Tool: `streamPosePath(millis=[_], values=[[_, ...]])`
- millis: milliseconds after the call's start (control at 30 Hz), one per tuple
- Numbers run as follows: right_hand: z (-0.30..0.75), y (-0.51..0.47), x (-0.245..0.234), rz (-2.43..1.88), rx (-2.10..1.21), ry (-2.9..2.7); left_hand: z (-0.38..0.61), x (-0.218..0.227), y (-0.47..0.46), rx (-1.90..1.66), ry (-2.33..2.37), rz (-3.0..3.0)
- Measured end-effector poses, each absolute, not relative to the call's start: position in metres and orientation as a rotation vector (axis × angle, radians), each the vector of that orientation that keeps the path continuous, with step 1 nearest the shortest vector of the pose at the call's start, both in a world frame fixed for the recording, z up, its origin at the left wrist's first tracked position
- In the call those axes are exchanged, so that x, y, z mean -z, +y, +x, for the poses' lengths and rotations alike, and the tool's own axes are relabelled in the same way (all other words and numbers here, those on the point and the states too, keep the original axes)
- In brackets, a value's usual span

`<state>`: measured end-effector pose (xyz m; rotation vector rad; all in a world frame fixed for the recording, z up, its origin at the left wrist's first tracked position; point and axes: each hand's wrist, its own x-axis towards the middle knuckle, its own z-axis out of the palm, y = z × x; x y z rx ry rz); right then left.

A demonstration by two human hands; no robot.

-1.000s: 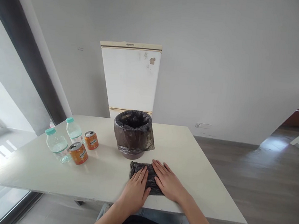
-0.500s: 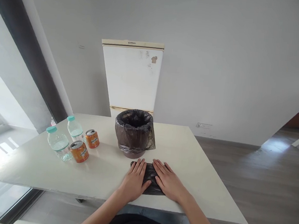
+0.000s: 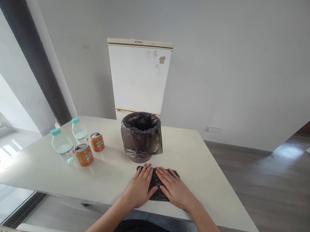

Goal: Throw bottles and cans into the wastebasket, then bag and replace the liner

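A folded black plastic bag lies near the front edge of a white table. My left hand rests flat on its left part, fingers stretched out. My right hand lies flat on its right part, fingers spread and pointing up and left. Both palms press on the bag and neither hand grips it. Just behind the bag stands a small bin lined with a black bag, its mouth open.
Two water bottles with teal caps and two orange drink cans stand on the table's left. A white fridge stands against the wall behind the table. Wooden floor lies to the right.
My left hand slid forward onto the bag's left part. The right hand stayed on the bag, and more of the bag shows past its fingers. The view shifted slightly.
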<state>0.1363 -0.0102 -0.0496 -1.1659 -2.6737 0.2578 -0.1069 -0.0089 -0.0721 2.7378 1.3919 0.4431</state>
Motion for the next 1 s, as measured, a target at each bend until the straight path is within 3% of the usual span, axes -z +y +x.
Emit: streamPosePath(millis=[533,800,1000], values=[[0.137,-0.011,0.050,-1.165,-0.297,-2.608,-0.108,0.074,-0.005,-0.526,1.361,2.703],[0.157,-0.013,0.041,-1.400,-0.208,-1.810,-0.120,0.046,-0.027,-0.919,1.355,2.587],[0.150,-0.060,0.048,-1.402,-0.252,-2.069,-0.135,0.044,-0.054,-0.736,1.225,2.660]])
